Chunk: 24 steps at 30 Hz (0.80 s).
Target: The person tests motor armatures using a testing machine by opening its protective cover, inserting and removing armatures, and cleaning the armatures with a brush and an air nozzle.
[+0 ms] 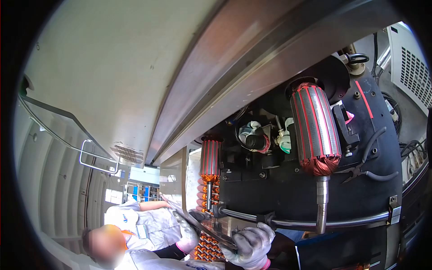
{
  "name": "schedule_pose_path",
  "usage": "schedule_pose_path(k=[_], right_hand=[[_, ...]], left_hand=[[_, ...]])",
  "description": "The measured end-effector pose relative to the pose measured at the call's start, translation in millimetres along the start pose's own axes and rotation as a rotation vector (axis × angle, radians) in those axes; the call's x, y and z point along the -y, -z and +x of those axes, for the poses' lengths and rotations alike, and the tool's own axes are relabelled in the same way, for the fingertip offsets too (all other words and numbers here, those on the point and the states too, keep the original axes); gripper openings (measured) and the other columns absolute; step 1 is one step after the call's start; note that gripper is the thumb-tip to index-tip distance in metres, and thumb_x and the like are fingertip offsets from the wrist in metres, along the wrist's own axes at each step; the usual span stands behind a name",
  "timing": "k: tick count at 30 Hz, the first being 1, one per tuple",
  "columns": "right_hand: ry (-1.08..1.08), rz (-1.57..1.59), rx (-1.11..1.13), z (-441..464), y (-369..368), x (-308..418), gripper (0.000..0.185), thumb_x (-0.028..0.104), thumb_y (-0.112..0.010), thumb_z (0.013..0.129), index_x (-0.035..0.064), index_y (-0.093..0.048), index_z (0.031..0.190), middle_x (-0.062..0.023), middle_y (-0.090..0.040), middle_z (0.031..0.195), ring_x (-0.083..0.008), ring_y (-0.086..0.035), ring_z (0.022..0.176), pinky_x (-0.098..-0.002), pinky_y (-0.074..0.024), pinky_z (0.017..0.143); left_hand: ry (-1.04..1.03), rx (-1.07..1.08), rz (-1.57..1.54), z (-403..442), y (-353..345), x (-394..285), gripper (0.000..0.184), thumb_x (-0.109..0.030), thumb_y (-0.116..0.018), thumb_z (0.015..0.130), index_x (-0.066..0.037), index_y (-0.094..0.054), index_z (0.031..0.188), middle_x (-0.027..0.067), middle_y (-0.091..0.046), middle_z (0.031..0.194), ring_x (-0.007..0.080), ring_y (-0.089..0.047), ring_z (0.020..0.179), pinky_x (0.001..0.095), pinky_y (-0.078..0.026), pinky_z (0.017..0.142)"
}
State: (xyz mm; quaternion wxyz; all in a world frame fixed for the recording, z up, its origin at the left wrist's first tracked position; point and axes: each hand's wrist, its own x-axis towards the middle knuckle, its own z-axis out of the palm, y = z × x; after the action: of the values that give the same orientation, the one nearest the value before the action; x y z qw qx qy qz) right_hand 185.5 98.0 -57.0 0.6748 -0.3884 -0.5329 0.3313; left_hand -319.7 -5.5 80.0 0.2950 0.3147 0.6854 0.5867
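Both my hands wear whitish, grey-stained gloves with pink cuffs. My left hand (186,236), at the lower middle, lies against the near side of a dark, long, flat piece (208,226), fingers pointing up along it. My right hand (250,245) has its fingers curled at the lower end of this piece; its exact kind cannot be made out. Above them, a motor armature (210,157) with red slot strips and copper winding hangs shaft down, by a metal rail (310,222). A larger armature (316,126) is seated in the black machine at right, its shaft pointing down.
Pliers (366,173) lie on the black machine plate (265,193). Several armatures (208,247) stand in rows below. A co-worker (144,227) in a white shirt is at the lower left. A large pale machine cover (117,67) with a metal edge spans the upper left.
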Motion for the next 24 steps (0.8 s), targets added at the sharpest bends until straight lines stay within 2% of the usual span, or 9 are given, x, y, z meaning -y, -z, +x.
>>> schedule_pose_path(k=[5,8,13,16,17,20,21,24], right_hand=[[0.010,-0.009,-0.007,0,0,1,0.035,0.046,-0.075,0.067,0.0163,-0.058,0.069,0.0035,-0.059,0.065,-0.0145,-0.060,0.058,-0.0366,-0.0472,0.071],[0.019,-0.042,-0.094,-4,-1,7,0.035,0.045,-0.060,0.085,0.0132,-0.057,0.099,-0.0042,-0.056,0.092,-0.0248,-0.055,0.087,-0.0470,-0.0442,0.087],[-0.023,-0.095,0.010,-10,2,6,0.040,0.055,-0.063,0.082,0.0177,-0.053,0.094,0.0011,-0.052,0.085,-0.0161,-0.054,0.085,-0.0439,-0.0374,0.094],[-0.004,-0.006,-0.009,-1,1,1,0.034,0.046,-0.074,0.070,0.0158,-0.059,0.075,0.0035,-0.059,0.069,-0.0151,-0.060,0.060,-0.0383,-0.0475,0.073],[-0.003,-0.005,-0.009,-1,1,2,0.034,0.046,-0.074,0.070,0.0158,-0.059,0.075,0.0035,-0.059,0.069,-0.0151,-0.060,0.060,-0.0383,-0.0475,0.073],[0.021,-0.022,-0.066,-5,0,6,0.037,0.045,-0.061,0.085,0.0128,-0.056,0.102,-0.0046,-0.055,0.095,-0.0243,-0.055,0.088,-0.0470,-0.0440,0.087],[0.024,-0.025,-0.067,-5,1,7,0.037,0.045,-0.061,0.085,0.0128,-0.056,0.102,-0.0047,-0.055,0.095,-0.0243,-0.055,0.088,-0.0470,-0.0440,0.087],[0.005,-0.048,-0.132,0,1,8,0.034,0.043,-0.073,0.073,0.0154,-0.059,0.084,0.0013,-0.060,0.077,-0.0185,-0.061,0.071,-0.0415,-0.0469,0.079]], left_hand=[[-0.025,-0.001,0.075,9,5,0,0.052,-0.048,-0.035,0.101,-0.001,-0.052,0.114,0.0084,-0.056,0.107,0.0169,-0.054,0.098,0.0295,-0.043,0.088],[-0.045,0.002,0.118,17,5,0,0.052,-0.049,-0.035,0.101,-0.001,-0.052,0.114,0.0081,-0.057,0.107,0.0167,-0.054,0.097,0.0294,-0.043,0.087],[-0.073,0.001,0.192,26,7,0,0.052,-0.049,-0.035,0.101,-0.002,-0.053,0.113,0.0077,-0.058,0.106,0.0162,-0.055,0.096,0.0293,-0.044,0.086],[-0.094,0.002,0.238,34,9,-2,0.052,-0.050,-0.035,0.101,-0.003,-0.053,0.112,0.0075,-0.058,0.105,0.0160,-0.056,0.095,0.0293,-0.045,0.085],[-0.101,0.001,0.253,35,10,-2,0.052,-0.050,-0.036,0.100,-0.003,-0.053,0.112,0.0074,-0.058,0.105,0.0159,-0.056,0.095,0.0293,-0.045,0.085],[-0.119,0.002,0.295,39,11,-2,0.052,-0.050,-0.036,0.100,-0.003,-0.054,0.112,0.0072,-0.059,0.105,0.0156,-0.057,0.094,0.0292,-0.045,0.084],[-0.126,0.005,0.307,40,11,-1,0.052,-0.050,-0.036,0.100,-0.003,-0.054,0.112,0.0071,-0.059,0.105,0.0155,-0.057,0.094,0.0292,-0.046,0.084],[-0.145,0.020,0.322,46,7,8,0.052,-0.051,-0.036,0.100,-0.004,-0.054,0.111,0.0069,-0.059,0.104,0.0153,-0.057,0.093,0.0292,-0.046,0.083]])
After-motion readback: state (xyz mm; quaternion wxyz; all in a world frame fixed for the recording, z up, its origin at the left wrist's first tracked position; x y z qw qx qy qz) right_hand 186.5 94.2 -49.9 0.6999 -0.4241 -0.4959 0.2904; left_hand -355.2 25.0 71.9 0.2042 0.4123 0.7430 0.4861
